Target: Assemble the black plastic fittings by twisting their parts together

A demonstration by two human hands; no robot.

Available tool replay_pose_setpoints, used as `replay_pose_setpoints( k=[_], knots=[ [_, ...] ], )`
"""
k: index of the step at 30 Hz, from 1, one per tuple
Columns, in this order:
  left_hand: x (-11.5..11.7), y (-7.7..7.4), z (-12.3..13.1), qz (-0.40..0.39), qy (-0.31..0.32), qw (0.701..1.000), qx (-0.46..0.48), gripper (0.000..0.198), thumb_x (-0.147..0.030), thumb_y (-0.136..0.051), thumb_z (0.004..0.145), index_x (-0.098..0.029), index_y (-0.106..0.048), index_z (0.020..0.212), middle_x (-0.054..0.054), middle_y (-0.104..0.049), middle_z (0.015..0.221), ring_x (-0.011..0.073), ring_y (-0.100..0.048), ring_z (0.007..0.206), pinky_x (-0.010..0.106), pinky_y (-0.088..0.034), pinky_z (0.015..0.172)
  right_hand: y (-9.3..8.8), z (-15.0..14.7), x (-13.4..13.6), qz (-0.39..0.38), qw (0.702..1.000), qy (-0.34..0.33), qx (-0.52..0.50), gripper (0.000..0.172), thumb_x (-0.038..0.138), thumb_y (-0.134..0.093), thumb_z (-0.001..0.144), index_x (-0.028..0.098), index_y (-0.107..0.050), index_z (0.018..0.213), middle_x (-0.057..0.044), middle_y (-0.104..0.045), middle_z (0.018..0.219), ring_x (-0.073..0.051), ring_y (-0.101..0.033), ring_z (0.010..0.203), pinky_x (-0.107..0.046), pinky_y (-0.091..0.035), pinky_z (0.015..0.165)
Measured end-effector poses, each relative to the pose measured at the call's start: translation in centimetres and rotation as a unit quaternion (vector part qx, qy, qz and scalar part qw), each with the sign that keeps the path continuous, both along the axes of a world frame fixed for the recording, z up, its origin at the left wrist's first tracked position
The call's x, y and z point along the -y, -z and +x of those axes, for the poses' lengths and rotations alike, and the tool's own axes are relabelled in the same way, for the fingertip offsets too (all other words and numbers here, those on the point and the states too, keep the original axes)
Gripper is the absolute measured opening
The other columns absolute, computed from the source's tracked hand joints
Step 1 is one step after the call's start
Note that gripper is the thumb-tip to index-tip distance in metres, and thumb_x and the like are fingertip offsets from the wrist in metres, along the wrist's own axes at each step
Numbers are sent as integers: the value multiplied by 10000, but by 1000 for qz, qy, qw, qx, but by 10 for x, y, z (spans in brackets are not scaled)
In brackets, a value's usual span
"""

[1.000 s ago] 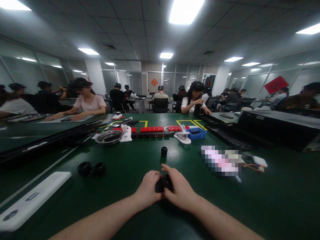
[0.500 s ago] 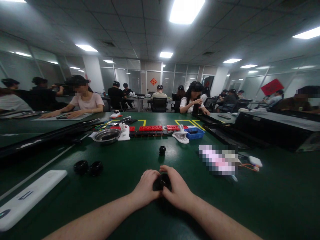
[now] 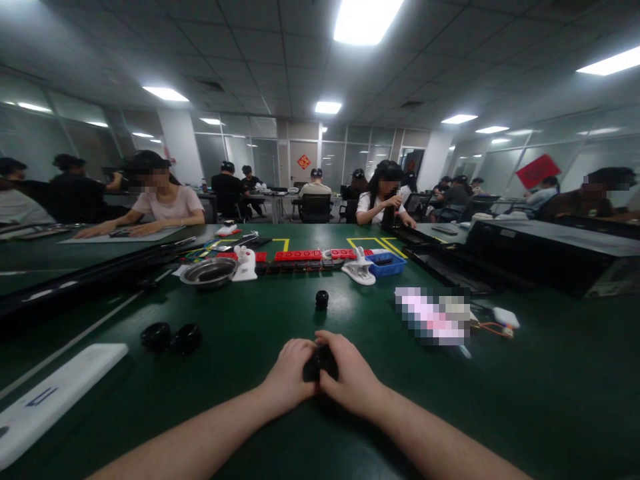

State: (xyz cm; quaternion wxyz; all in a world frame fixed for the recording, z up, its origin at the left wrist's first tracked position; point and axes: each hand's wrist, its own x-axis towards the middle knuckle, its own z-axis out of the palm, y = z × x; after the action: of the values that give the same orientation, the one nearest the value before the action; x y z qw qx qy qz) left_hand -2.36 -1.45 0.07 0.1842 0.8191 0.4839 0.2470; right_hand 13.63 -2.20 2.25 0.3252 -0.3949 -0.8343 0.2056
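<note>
In the middle of the green table, my left hand [image 3: 290, 370] and my right hand [image 3: 347, 373] are closed around a dark, glossy round part [image 3: 325, 360]. Fingers of both hands cover much of it, so its exact kind does not show. A smaller black round piece [image 3: 322, 299] stands on the table just beyond my hands. To the left, two similar black rounded pieces, one nearer the edge [image 3: 156, 337] and one beside it [image 3: 187, 338], sit close together.
A long white object [image 3: 65, 400] lies at the left. Farther back are a metal bowl [image 3: 209, 272], white clamps [image 3: 359, 269], red strips [image 3: 299, 255] and a blue basket [image 3: 387, 264]. A large black case [image 3: 555, 253] stands right. Several people sit around.
The view has shifted slightly, so the table and its things appear a little farther left. Both hands keep nearly the same hold on the black round part.
</note>
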Motion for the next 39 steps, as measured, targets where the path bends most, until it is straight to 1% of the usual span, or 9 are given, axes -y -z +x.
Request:
replay_pose_setpoints(
  k=[3,9,15,18,24,30,34,36,39],
  knots=[
    [1,-2,0,-8,0,1000,2,352,-244,-638,599,-188,-549,936,57,-535,997,237,-467,949,366,-374,851,1,-2,0,9,1000,9,3,601,120,-557,616,171,-378,1187,-84,-498,1123,-213,-453,1036,-374,-344,913],
    [4,-9,0,-26,-1,999,19,380,-370,-645,617,-207,-534,942,43,-531,987,239,-473,945,374,-395,832,4,-2,-4,0,998,59,3,480,217,-636,629,185,-461,1075,-62,-538,981,-220,-495,931,-379,-399,832],
    [4,-9,1,-28,-9,1000,8,367,-289,-638,610,-190,-530,946,53,-536,982,237,-472,944,372,-386,845,6,1,-3,-13,999,0,-53,527,85,-532,636,200,-400,1133,-57,-519,1048,-187,-494,983,-355,-388,879],
    [2,-5,1,-17,-8,1000,7,339,-249,-621,616,-179,-531,935,62,-537,982,237,-466,959,367,-370,863,5,0,-1,-8,999,-15,-42,598,49,-507,609,186,-370,1174,-79,-486,1130,-195,-456,1054,-366,-350,925],
    [1,-2,-1,-21,1,1000,9,312,-260,-623,610,-202,-528,901,42,-529,968,237,-471,936,359,-388,822,8,-3,-4,-28,998,52,-13,562,218,-651,600,176,-425,1113,-78,-518,1033,-225,-488,982,-391,-387,870],
    [2,-5,-1,-20,3,1000,11,362,-324,-631,623,-181,-526,939,51,-535,961,234,-475,914,360,-395,811,7,1,-6,-28,998,11,-57,523,106,-562,632,188,-405,1125,-56,-523,1042,-182,-501,981,-340,-392,886],
    [0,-2,-1,-15,5,1000,3,380,-320,-632,620,-188,-525,960,55,-536,972,243,-473,933,374,-381,831,6,2,-4,-45,997,-30,-57,588,53,-499,627,183,-360,1183,-70,-516,1096,-181,-488,1021,-346,-371,914],
    [-1,0,-1,-14,2,1000,-1,359,-282,-626,617,-194,-526,951,55,-532,985,243,-470,946,375,-372,847,6,2,-3,-48,997,-40,-42,636,63,-524,613,180,-340,1211,-83,-491,1143,-196,-466,1053,-362,-355,928],
    [0,0,-1,-8,0,1000,-3,337,-248,-625,605,-193,-527,922,51,-529,976,237,-472,935,365,-376,840,6,1,-3,-39,999,-4,-28,655,171,-621,604,165,-358,1205,-89,-498,1100,-217,-472,1015,-381,-366,906]
  ],
)
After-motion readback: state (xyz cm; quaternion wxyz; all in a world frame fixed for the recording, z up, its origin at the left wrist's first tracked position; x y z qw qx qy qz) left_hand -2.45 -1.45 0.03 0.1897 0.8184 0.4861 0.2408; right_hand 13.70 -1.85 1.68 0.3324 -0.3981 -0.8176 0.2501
